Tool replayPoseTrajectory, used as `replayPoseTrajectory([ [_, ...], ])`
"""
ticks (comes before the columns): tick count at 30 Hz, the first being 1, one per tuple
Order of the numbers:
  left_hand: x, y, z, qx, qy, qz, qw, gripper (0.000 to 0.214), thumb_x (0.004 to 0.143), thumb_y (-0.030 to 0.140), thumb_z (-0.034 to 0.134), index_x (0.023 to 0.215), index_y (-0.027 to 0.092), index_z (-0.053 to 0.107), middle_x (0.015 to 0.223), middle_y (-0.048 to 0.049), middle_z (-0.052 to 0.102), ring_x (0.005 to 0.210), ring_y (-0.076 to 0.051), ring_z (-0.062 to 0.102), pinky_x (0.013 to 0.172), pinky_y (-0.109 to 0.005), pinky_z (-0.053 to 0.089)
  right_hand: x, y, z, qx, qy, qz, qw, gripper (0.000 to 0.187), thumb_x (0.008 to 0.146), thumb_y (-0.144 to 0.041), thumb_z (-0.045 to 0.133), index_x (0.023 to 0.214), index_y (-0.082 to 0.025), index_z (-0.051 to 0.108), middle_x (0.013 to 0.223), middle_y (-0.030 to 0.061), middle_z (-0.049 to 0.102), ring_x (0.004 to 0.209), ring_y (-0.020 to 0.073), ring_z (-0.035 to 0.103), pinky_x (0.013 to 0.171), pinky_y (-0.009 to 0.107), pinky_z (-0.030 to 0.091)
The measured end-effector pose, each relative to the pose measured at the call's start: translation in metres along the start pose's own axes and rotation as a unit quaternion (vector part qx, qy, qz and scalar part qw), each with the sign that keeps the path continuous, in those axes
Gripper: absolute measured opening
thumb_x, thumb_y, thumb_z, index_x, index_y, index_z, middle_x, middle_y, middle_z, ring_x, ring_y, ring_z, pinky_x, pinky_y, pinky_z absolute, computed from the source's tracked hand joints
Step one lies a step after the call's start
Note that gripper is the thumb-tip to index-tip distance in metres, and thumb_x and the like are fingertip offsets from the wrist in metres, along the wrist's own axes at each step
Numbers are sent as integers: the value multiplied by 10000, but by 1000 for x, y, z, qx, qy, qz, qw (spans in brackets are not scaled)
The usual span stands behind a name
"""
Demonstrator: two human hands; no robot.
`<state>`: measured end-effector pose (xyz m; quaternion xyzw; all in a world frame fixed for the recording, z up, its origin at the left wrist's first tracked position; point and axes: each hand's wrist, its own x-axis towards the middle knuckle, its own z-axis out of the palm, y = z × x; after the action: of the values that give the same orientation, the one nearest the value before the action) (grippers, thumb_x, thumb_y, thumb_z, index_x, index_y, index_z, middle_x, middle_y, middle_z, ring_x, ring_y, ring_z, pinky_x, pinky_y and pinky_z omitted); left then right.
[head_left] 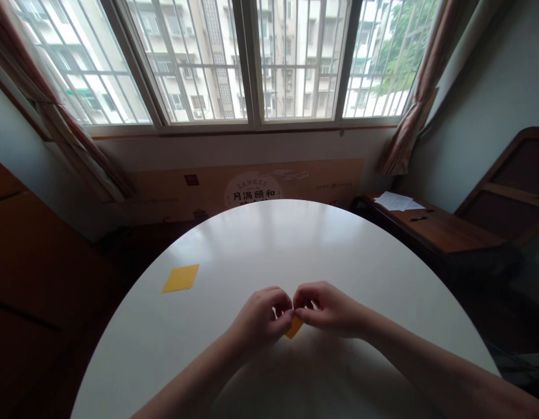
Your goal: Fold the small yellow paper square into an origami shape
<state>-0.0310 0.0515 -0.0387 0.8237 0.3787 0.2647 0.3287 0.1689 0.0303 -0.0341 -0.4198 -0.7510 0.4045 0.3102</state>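
Observation:
Low over the white round table (339,250), a small piece of orange-yellow paper (294,327) shows between my two hands, with its lower corner pointing toward me. My left hand (269,314) pinches it from the left, thumb against curled fingers. From the right, my right hand (317,305) pinches the same paper, its fingertips almost touching those of the left. The fingers hide the paper's upper part, so its full shape cannot be made out. Farther to the left, a flat yellow square of paper (181,278) lies on the tabletop, apart from both hands.
A wooden chair or bench (444,227) with white sheets of paper (398,201) stands right of the table. Beyond the table's far edge is a printed cardboard panel (165,186) under a barred window (252,70). A wooden cabinet (29,279) stands at the left.

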Motion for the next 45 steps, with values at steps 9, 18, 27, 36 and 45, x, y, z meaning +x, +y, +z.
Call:
replayPoseTrajectory([
  [9,0,7,-1,-23,-12,-24,999,62,667,180,544,617,165,576,625,1,580,574,-121,494,544,-223,368,1,-6,12,-26,13,60,998,82,722,-172,623,654,-164,577,592,-48,533,571,103,454,498,214,309],
  [18,3,7,-13,-138,-72,-86,984,82,657,220,542,671,152,586,640,14,535,617,-124,433,565,-233,341,-2,-6,-1,45,-54,116,991,44,692,-145,572,670,-175,596,591,-41,563,554,111,468,485,215,315],
  [27,5,-4,-18,-199,-53,-112,972,139,669,292,566,673,154,549,619,25,473,606,-118,387,557,-244,294,-1,0,-28,96,-28,128,987,65,802,-206,561,775,-163,602,679,6,638,635,137,560,591,243,424],
  [36,5,-4,-11,-232,8,-117,966,188,708,332,592,684,154,537,629,25,467,597,-113,386,551,-243,294,-2,0,-16,76,-6,39,996,269,898,-418,655,942,-161,720,807,38,669,712,152,555,622,254,426],
  [45,2,2,-11,-205,23,-87,975,167,749,310,600,700,157,552,654,18,494,610,-117,423,551,-237,335,0,1,-8,117,50,27,992,287,890,-432,660,856,-152,708,731,30,661,647,152,570,588,255,448],
])
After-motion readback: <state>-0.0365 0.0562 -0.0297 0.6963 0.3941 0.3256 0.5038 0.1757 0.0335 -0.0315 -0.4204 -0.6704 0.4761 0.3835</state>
